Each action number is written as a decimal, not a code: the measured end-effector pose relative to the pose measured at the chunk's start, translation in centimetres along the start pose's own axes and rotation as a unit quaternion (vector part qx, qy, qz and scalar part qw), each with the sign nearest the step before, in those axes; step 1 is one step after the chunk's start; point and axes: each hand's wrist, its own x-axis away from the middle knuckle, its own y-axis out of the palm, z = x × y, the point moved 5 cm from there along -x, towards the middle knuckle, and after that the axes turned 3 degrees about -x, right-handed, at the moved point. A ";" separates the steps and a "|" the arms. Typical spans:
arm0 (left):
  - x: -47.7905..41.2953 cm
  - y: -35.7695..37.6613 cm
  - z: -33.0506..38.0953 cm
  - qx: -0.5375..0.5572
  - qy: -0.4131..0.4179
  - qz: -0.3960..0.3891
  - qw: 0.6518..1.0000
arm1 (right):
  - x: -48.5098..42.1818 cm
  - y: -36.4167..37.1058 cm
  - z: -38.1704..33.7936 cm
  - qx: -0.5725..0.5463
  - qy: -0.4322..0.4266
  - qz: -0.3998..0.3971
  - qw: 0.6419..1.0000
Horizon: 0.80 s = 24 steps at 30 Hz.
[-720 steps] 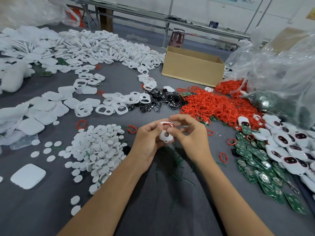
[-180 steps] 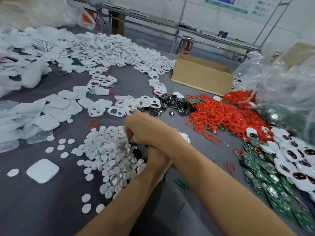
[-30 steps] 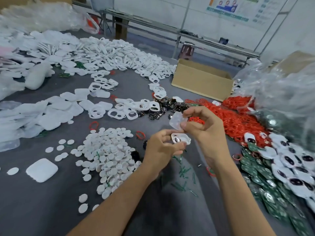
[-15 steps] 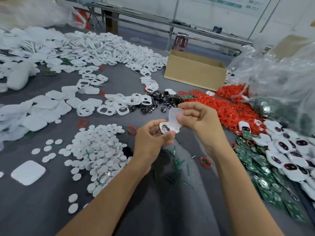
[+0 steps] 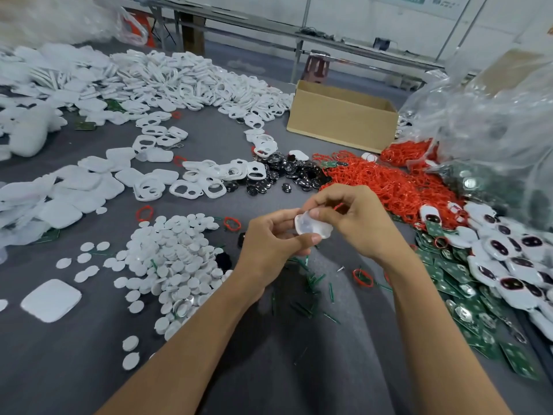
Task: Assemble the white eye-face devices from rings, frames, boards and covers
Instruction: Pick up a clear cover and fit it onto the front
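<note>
The cover (image 5: 313, 227), pinched at its edges between the fingers (image 5: 300, 239) of the left hand (image 5: 269, 244) and right hand (image 5: 359, 226), seems to be closing one unit, while finished devices (image 5: 498, 248) heap right of the fingers and loose rings (image 5: 386, 181), frames (image 5: 206, 172) and boards (image 5: 449, 271) around them suggest most work remains.

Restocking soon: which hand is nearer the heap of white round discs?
Left. The left hand is just right of the white disc heap; the right hand, also pinching the translucent white cover, lies farther right.
</note>
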 end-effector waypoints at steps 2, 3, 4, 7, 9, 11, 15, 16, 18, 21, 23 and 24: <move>0.1 0.1 0.0 0.002 0.005 -0.006 1.000 | 0.0 0.1 0.0 0.002 -0.006 0.004 1.000; 0.1 0.1 0.0 0.003 0.007 -0.010 1.000 | 0.0 0.2 0.1 0.001 -0.007 0.007 1.000; 0.1 0.1 0.1 0.004 0.010 -0.013 1.000 | 0.0 0.2 0.2 -0.001 -0.005 0.009 1.000; 0.1 0.1 0.1 0.005 0.018 -0.022 1.000 | -0.1 0.5 0.6 0.001 0.009 0.012 1.000; 0.1 0.0 0.1 0.013 0.019 -0.018 1.000 | 0.0 0.4 0.8 0.010 0.009 0.024 1.000; 0.0 -0.1 0.1 0.018 0.020 -0.011 1.000 | -0.1 0.3 0.7 0.027 0.001 0.039 0.999; 0.0 -0.2 0.0 0.025 0.018 -0.004 1.000 | 0.0 0.1 0.2 0.037 -0.009 0.061 0.997; -0.1 -0.2 0.0 0.027 0.016 0.000 1.000 | 0.0 -0.1 0.1 0.039 -0.011 0.069 0.997; -0.1 -0.2 0.0 0.029 0.011 0.003 1.000 | 0.0 -0.5 -0.1 0.047 -0.010 0.080 0.996; -0.1 -0.2 -0.1 0.035 0.005 0.003 0.999 | -0.1 -0.9 -0.2 0.047 -0.003 0.076 0.996; -0.1 -0.2 0.0 0.038 0.005 0.001 0.999 | -0.1 -0.7 -0.1 0.054 0.001 0.065 0.996; -0.1 -0.2 0.0 0.037 0.007 -0.001 0.999 | 0.0 -0.5 -0.1 0.059 0.004 0.059 0.997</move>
